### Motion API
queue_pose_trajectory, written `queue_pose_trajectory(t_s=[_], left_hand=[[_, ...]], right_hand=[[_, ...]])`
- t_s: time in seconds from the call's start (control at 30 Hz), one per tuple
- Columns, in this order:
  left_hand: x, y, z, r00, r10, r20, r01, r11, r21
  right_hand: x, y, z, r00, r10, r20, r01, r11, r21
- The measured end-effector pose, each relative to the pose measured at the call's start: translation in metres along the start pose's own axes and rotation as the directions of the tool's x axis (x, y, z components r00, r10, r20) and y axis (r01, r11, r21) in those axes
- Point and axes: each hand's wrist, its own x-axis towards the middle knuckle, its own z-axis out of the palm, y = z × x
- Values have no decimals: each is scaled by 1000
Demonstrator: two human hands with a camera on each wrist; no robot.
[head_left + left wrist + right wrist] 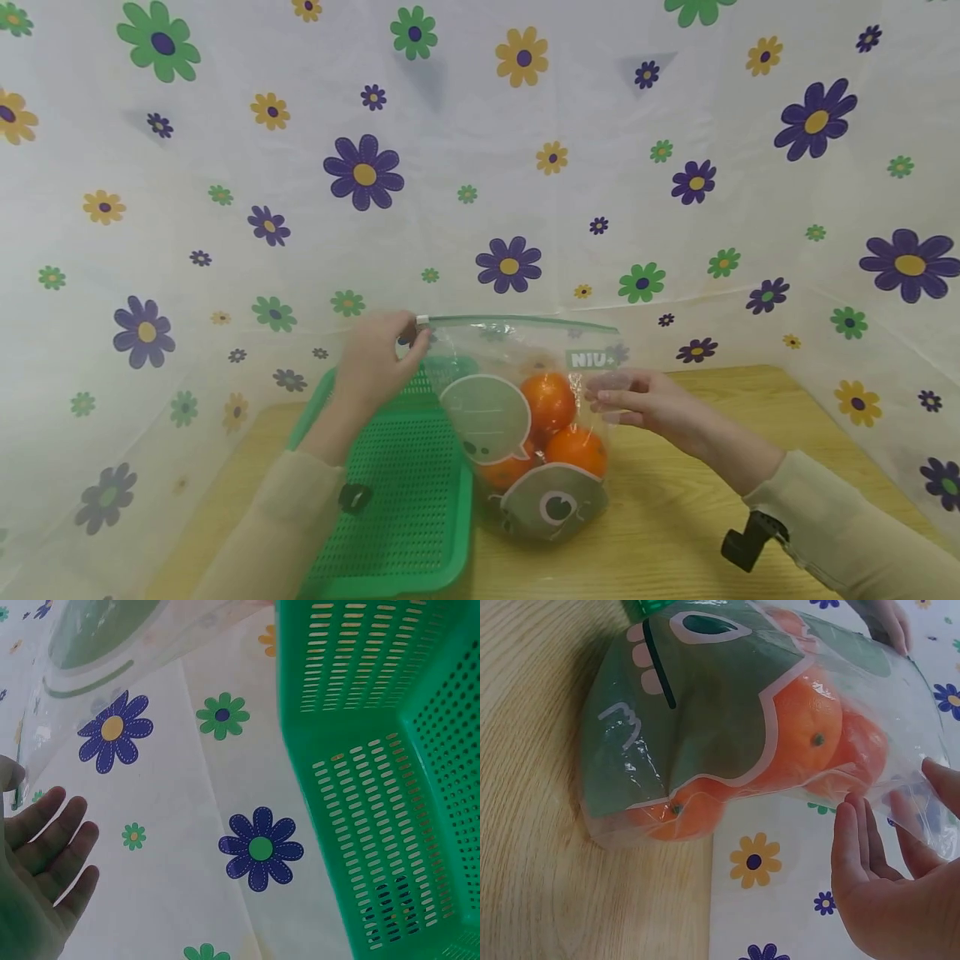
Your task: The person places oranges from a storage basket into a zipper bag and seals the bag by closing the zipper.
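Observation:
A clear zip bag with a green dinosaur print stands on the table, its green zip strip along the top. Inside sit several oranges. My left hand pinches the bag's top left corner beside the white slider; its other fingers are spread. At the bag's right side is my right hand, with fairly straight fingers. In the right wrist view, the thumb lies at the plastic and one finger shows through it. The oranges rest low in the bag.
A green perforated basket stands on the wooden table, left of the bag and under my left forearm. White flower-patterned sheeting encloses the back and both sides. Each wrist wears a small black device.

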Motion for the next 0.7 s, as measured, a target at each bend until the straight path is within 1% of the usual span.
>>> queue_pose_trajectory(t_s=[0.1, 0.2, 0.23, 0.3, 0.33, 0.43, 0.5, 0.57, 0.7], left_hand=[[-7, 0, 5, 997, 10, 79, -8, 1000, -21], [-15, 2, 10, 991, 20, 130, -14, 999, -51], [-18, 3, 11, 988, 15, 152, -5, 998, -61], [-23, 7, 13, 980, -6, 196, 24, 996, -86], [-26, 9, 13, 974, -24, 225, 48, 994, -101], [-30, 13, 15, 948, -67, 310, 127, 976, -179], [-32, 14, 15, 929, -84, 360, 184, 950, -252], [-34, 13, 16, 912, -82, 402, 226, 918, -326], [-36, 10, 21, 875, -73, 479, 321, 827, -461]], right_hand=[[0, 1, -1, 1000, -6, -11, 6, 1000, 10], [1, 1, -1, 1000, -7, -19, 7, 1000, 27], [1, 1, 0, 1000, -7, -21, 7, 1000, 30], [1, 1, 1, 1000, -6, -28, 7, 999, 35], [2, 2, 1, 999, -6, -31, 7, 999, 37], [2, 2, 1, 999, -3, -43, 5, 999, 40], [2, 2, 1, 999, 1, -51, 1, 999, 45], [2, 3, 1, 998, 2, -57, 1, 999, 52], [2, 4, 3, 998, 0, -59, 4, 998, 66]])
